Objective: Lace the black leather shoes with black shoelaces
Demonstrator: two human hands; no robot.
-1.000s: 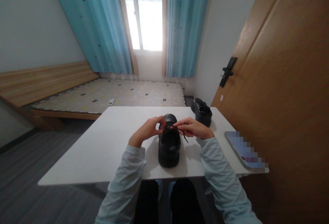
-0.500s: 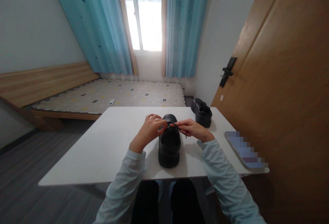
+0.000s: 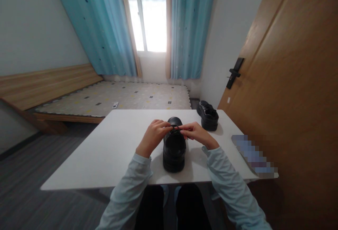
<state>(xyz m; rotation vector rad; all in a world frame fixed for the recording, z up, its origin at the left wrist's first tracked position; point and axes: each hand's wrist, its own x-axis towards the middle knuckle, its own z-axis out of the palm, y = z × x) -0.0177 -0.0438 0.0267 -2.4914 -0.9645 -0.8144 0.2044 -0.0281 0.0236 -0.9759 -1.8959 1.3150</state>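
A black lace-up shoe (image 3: 174, 149) stands upright on the white table (image 3: 111, 152), its heel facing me and its toe pointing away. Over the laces at its left side is my left hand (image 3: 157, 133), fingers pinched on the shoelace. From the right, my right hand (image 3: 194, 132) pinches the lace too, and a dark end of it hangs below the fingers. Both sets of fingertips nearly meet above the shoe's tongue. The exact form of the lace between them is too small to make out.
A second black shoe (image 3: 208, 115) stands at the table's back right. A flat, pixelated object (image 3: 253, 157) lies along the right edge. Beyond the table is a bed (image 3: 132, 94) with a small white remote (image 3: 115, 105). A wooden door (image 3: 290, 92) rises close on the right.
My left hand's fingers have straightened and drawn in to the lace above the shoe. The right hand stays close to the laces, with less of the lace end showing below it.
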